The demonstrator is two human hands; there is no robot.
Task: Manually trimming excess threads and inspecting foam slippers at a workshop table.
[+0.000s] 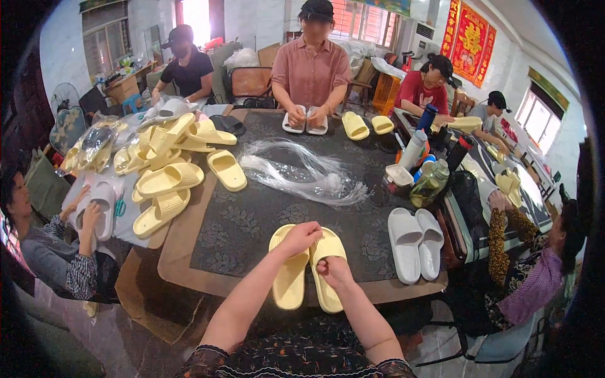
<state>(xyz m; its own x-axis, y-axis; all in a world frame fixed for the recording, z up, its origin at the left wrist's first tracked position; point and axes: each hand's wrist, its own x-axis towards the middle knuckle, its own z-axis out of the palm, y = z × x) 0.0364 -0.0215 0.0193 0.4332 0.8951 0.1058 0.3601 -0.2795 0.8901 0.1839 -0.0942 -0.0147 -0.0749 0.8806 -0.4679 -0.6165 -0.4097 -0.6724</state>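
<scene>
A pair of yellow slide slippers (288, 286) lies side by side at the near edge of the table, toes pointing away from me. Over the strap of the left slipper rests my left hand (301, 239), its fingers pinched together close to the gap between the two straps. My right hand (334, 271) is curled at the foot opening of the right slipper, fingertips partly under its strap. Whatever either pinch holds is too small or hidden to make out. Beyond the slippers lies a loose bundle of clear plastic fastener strands (302, 173).
Yellow slippers (170, 179) are heaped at the left, beside a single one (227, 170). White slippers (404, 246) stand at the right, near several bottles (432, 179). Across the table a person (312, 75) handles white slippers (295, 121). Other people work on both sides.
</scene>
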